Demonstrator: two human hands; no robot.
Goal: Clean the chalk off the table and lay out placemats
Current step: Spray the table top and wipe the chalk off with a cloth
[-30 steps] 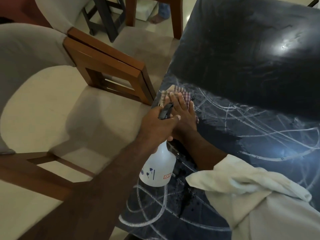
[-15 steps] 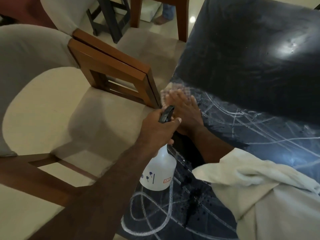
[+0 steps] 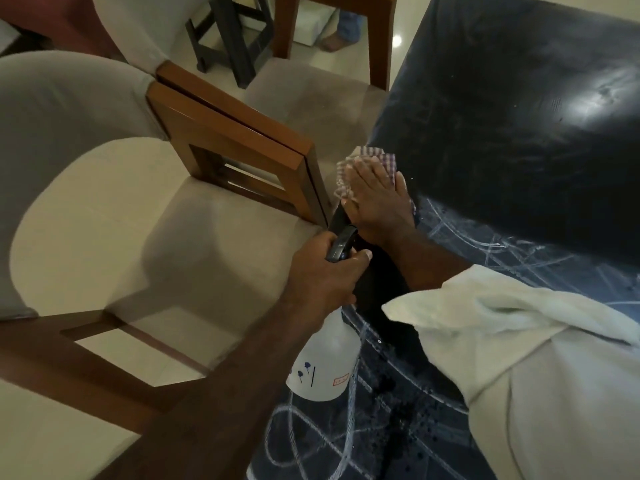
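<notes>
The black table (image 3: 512,109) is wiped dark at its far part, while white chalk scribbles (image 3: 540,251) cover the near part. My right hand (image 3: 375,199) lies flat with straight fingers on a checked cloth (image 3: 381,157) at the table's left edge. My left hand (image 3: 322,275) grips the black trigger head of a white spray bottle (image 3: 323,368), which hangs over the near left edge. Wet spray spots dot the chalk beside the bottle.
Two wooden chairs with beige cushions (image 3: 235,147) stand close along the table's left side. A dark stool (image 3: 228,39) and a person's bare foot (image 3: 334,41) are on the tiled floor beyond. My white sleeve (image 3: 519,341) covers the near right.
My right hand and the cloth have slid a little farther along the left edge, and the wiped dark area has grown. The left hand keeps the bottle in place.
</notes>
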